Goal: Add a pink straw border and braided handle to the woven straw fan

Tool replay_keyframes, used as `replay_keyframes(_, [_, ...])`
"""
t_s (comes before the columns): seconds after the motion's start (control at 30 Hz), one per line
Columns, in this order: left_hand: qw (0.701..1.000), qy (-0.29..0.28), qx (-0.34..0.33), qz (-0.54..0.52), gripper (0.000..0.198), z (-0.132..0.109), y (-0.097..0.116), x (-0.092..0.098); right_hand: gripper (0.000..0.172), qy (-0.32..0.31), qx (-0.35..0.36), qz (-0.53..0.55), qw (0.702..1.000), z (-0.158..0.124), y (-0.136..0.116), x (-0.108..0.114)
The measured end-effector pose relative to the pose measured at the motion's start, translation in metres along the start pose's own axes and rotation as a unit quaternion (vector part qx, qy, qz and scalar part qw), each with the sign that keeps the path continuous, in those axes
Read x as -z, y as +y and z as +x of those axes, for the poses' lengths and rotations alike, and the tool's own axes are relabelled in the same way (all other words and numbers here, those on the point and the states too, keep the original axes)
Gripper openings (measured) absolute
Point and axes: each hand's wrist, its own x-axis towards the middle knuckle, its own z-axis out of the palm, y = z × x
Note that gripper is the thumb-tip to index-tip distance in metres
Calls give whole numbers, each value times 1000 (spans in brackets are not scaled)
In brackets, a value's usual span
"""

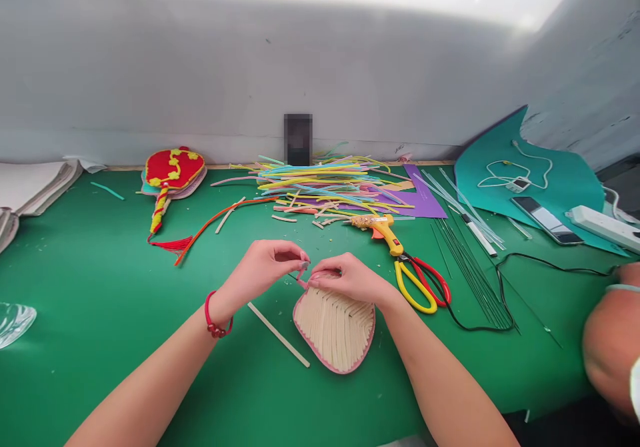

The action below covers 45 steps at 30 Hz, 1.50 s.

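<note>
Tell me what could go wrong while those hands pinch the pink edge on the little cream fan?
1. The left hand and right hand pinch the pink trim at the fan top; a slip might pull it loose.
2. The glue gun lies close by; its tip may be hot.
3. The scissors sit beside the right wrist and could poke it.

Woven fan [334, 330] under both hands, scissors [423, 280] right, stick pile [325, 190] behind, loose stick [278, 334] left.
</note>
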Motion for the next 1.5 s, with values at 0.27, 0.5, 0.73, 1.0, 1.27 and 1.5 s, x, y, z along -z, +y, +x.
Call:
replay_keyframes(0.27, [995, 95, -34, -26, 16, -1, 3, -1, 25, 132, 9, 4, 991, 3, 1, 5])
replay_keyframes(0.5, [985, 117, 13, -122, 24, 4, -1, 9, 26, 204, 13, 38, 978, 2, 2, 11])
replay_keyframes(0.73, [975, 24, 102, -198, 28, 18, -25, 15, 26, 259, 45, 104, 959, 3, 9, 13])
replay_keyframes(1.0, [967, -81, 129, -206, 27, 21, -36, 17, 26, 121, 68, 116, 983, -4, 0, 9])
replay_keyframes(1.27, [994, -69, 77, 23, 24, 13, -18, 20, 22, -74, 38, 36, 996, -6, -6, 8])
replay_keyframes(1.5, [979, 89, -71, 166, 18, 1, -3, 4, 22, 76, 3, -35, 996, -1, 0, 6])
